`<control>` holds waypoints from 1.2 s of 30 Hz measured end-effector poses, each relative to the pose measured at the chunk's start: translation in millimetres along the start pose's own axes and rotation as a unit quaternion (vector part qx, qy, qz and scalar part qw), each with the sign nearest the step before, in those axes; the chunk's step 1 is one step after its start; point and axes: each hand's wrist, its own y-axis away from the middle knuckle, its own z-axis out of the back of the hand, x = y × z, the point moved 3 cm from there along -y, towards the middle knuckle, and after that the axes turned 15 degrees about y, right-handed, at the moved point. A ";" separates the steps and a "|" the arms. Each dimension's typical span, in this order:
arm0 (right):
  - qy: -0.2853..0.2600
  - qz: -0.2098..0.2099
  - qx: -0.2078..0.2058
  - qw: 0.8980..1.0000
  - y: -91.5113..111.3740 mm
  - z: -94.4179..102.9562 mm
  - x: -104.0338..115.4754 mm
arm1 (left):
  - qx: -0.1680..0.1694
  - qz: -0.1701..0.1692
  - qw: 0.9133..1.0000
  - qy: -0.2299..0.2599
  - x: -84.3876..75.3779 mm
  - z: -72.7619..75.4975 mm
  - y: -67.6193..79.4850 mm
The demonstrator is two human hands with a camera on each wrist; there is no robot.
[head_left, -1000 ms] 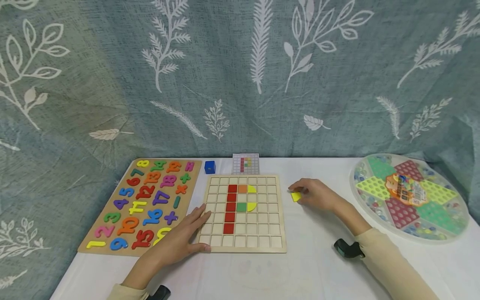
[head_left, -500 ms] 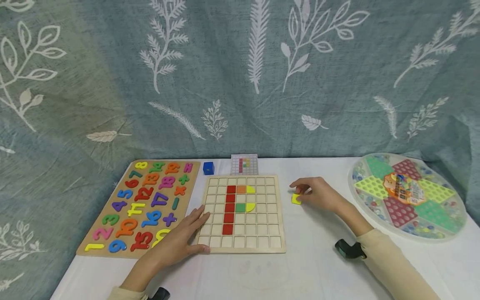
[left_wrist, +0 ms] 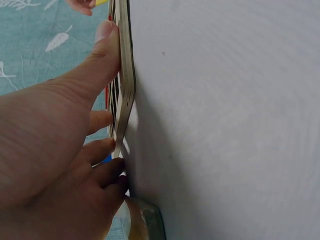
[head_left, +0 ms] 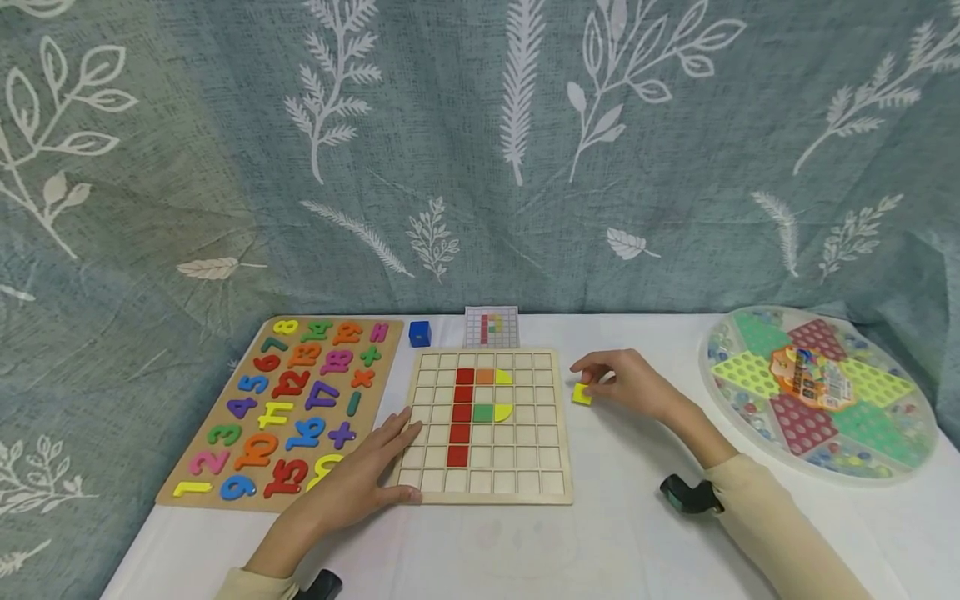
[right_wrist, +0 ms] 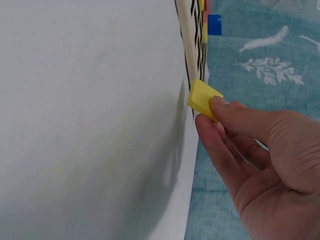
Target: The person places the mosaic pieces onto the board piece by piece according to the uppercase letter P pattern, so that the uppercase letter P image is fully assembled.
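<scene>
Between thumb and fingertips, my right hand (head_left: pixel 626 385) pinches a small yellow square tile (right_wrist: pixel 203 99), just off the right side of the wooden grid board (head_left: pixel 517 483). My left hand (head_left: pixel 367 475) lies along the board's left edge, thumb at the front left corner and fingers spread on the side; the left wrist view shows the thumb (left_wrist: pixel 102 55) against the frame. On the grid stand a column of several red squares (head_left: pixel 461 413), an orange square (head_left: pixel 485 377), a green square (head_left: pixel 483 413), and two yellow rounded pieces (head_left: pixel 503 412) at the right.
Behind the board stands a pattern card (head_left: pixel 491 327), with a blue cube (head_left: pixel 420 334) to its left. A number puzzle board (head_left: pixel 255 417) lies at the left, partly under my left arm. A round marble game board (head_left: pixel 817 396) lies at the right, near my right forearm.
My right hand, with the yellow tile, has shifted slightly left toward the grid board, and more of the tile shows. The left hand stays in place.
</scene>
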 end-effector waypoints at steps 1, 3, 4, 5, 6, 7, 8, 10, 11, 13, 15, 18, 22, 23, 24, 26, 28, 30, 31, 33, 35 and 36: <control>-0.001 0.000 0.001 1.000 -1.2 -0.4 1.5 | 0.000 0.001 1.000 0.001 -0.3 0.2 0.0; -0.004 -0.003 0.003 1.000 -3.6 -1.5 4.3 | -0.001 0.001 1.000 0.001 -0.4 0.5 -0.2; -0.005 -0.004 0.004 1.000 -4.8 -2.3 5.5 | -0.001 0.000 1.000 0.001 -0.4 0.7 -0.2; -0.007 -0.005 0.005 1.000 -6.0 -3.1 7.0 | -0.001 0.000 1.000 0.001 -0.4 0.8 -0.1; -0.007 -0.005 0.005 1.000 -7.2 -4.1 8.2 | -0.001 0.001 1.000 0.001 -0.2 0.8 -0.1; -0.008 -0.005 0.005 1.000 -8.6 -5.0 9.7 | -0.001 0.001 1.000 0.001 -0.2 0.9 -0.1; -0.010 -0.004 0.004 1.000 -9.9 -5.9 11.2 | 0.000 0.001 1.000 0.001 -0.1 1.0 -0.2; -0.013 0.003 0.002 1.000 -12.7 -8.1 14.4 | 0.000 0.000 1.000 0.001 -0.2 1.1 0.0; -0.015 0.006 0.001 1.000 -14.0 -9.0 16.2 | 0.000 -0.001 1.000 0.001 -0.2 1.1 -0.1; -0.021 0.007 0.001 1.000 -16.7 -11.0 19.5 | 0.001 -0.002 1.000 0.003 -0.4 1.1 -0.1; -0.023 0.009 0.003 1.000 -19.7 -13.0 22.5 | 0.001 -0.002 1.000 0.005 -0.4 1.1 -0.1; -0.028 0.005 0.009 1.000 -24.6 -15.6 26.8 | 0.001 -0.001 1.000 0.007 -0.1 0.8 -0.2; -0.028 0.007 0.014 0.999 -30.4 -18.0 32.9 | 0.000 0.001 1.000 0.006 1.1 0.1 -0.3; -0.028 0.007 0.013 1.000 -31.6 -18.4 34.5 | 0.000 0.000 1.000 0.006 1.5 -0.4 -0.4; -0.027 0.008 0.013 1.000 -32.8 -19.0 35.9 | -0.001 0.001 1.000 0.005 1.9 -0.8 -0.7; -0.028 0.008 0.012 0.999 -35.2 -19.9 39.3 | 0.000 0.003 1.000 0.005 2.6 -1.6 -1.1; -0.027 0.011 0.012 0.999 -37.9 -21.1 43.1 | 0.000 0.003 1.000 0.004 2.9 -1.8 -1.1; -0.027 0.015 0.013 0.999 -40.9 -23.0 46.7 | -0.001 0.000 1.000 0.003 2.8 -1.5 -0.9; -0.027 0.018 0.014 0.999 -42.2 -24.0 48.5 | -0.001 -0.001 1.000 0.003 2.6 -1.4 -0.7; -0.027 0.024 0.014 0.999 -44.6 -26.2 51.4 | -0.002 0.000 1.000 0.003 2.5 -1.7 -0.5; -0.027 0.028 0.015 0.999 -46.6 -28.5 53.4 | -0.001 0.004 1.000 0.004 2.5 -2.6 -0.7; -0.025 0.029 0.015 0.999 -47.5 -29.6 54.2 | 0.000 0.007 1.000 0.005 2.5 -3.4 -0.8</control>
